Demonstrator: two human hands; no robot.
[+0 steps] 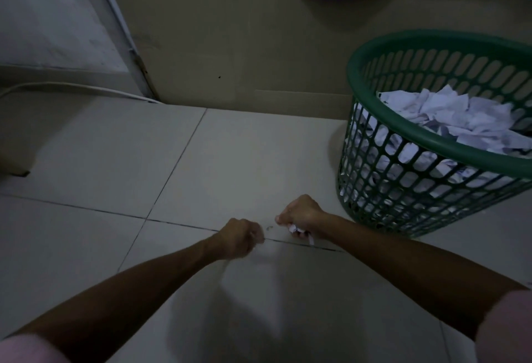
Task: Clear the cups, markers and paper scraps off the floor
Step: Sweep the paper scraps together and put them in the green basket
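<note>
Right hand point(299, 215) fisted around white paper scraps point(300, 231) (bits poke out below the fingers), low over the tiled floor point(100, 146). Left hand point(240, 237) curled just beside it; contents can't tell. Green basket point(403, 132) of paper beyond the right hand.

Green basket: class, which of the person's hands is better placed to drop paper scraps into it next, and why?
Probably the right hand: it already grips paper scraps and is nearer the green basket than the left hand.
</note>
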